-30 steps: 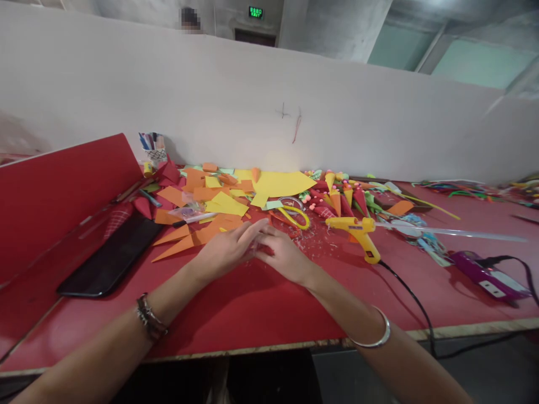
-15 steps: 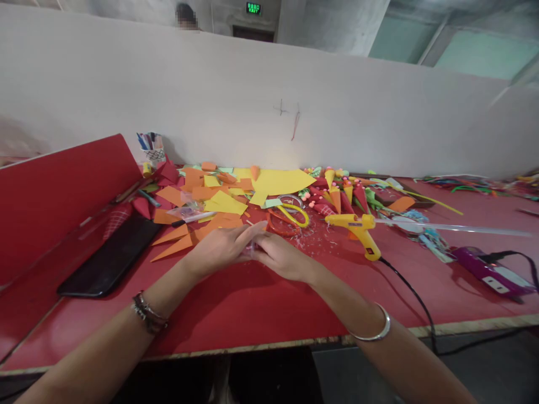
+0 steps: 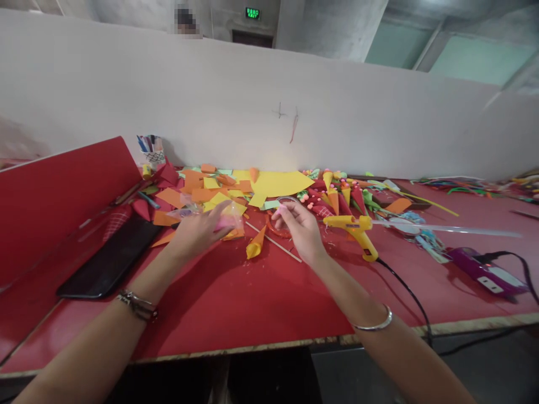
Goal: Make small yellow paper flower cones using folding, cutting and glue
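My left hand [image 3: 197,227] is closed on a clear plastic bag [image 3: 236,216] with something pink inside, held above the paper scraps. My right hand [image 3: 305,231] pinches a small pink ball [image 3: 281,209] between thumb and fingers. On the table between the hands lies an orange paper cone [image 3: 256,244] with yellow paper showing at its wider end. Just beside it a thin pale stick [image 3: 283,249] lies slantwise. Part of an orange-red ring-shaped thing [image 3: 275,229] shows beside my right hand, which hides the rest.
A yellow glue gun [image 3: 357,229] with a long clear glue stick lies to the right, its cord running off the front edge. Several decorated paper cones [image 3: 345,196] are heaped behind it. A black phone [image 3: 112,261] lies left, and a purple power strip [image 3: 488,272] far right.
My hands, together before, have moved apart. The plastic bag is now in the left and a pink ball in the right. The cone and stick now show on the table between them.
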`<state>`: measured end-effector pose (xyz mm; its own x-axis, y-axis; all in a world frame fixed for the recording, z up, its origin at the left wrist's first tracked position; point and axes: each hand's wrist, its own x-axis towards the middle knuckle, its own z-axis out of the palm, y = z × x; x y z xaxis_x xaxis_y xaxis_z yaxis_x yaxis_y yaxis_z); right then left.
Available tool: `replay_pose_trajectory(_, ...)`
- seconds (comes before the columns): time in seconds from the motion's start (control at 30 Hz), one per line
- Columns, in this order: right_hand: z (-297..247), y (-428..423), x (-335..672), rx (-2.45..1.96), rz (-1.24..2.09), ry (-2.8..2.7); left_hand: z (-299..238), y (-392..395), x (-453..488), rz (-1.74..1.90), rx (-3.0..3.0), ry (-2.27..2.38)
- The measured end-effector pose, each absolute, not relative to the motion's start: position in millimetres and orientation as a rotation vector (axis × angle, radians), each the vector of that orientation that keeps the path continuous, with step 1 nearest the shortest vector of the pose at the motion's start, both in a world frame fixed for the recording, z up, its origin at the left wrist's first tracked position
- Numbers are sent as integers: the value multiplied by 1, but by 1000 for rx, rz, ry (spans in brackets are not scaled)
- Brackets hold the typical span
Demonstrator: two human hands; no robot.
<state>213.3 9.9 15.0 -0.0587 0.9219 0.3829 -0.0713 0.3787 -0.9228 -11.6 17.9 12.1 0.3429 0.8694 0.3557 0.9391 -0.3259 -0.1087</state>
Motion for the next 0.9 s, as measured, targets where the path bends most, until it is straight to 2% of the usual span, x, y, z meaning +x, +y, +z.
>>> replay_pose_trajectory(0.13,13,7,207,-756,1162,-1419,1,25,-22,-312,-2219,-1664)
replay_pose_trajectory(0.3,8,6,205,-776,1219,-1430,-15,25,-20,-401,-2157,-1608)
replay_pose_trajectory(0.53,2,8,203,-814,1234,-1390,-4,9,14,-611,-2441,-1331)
replay_pose_trajectory(0.9,5,6,204,-817,1275,-1460,-5,7,16,-708,-2629,-1178)
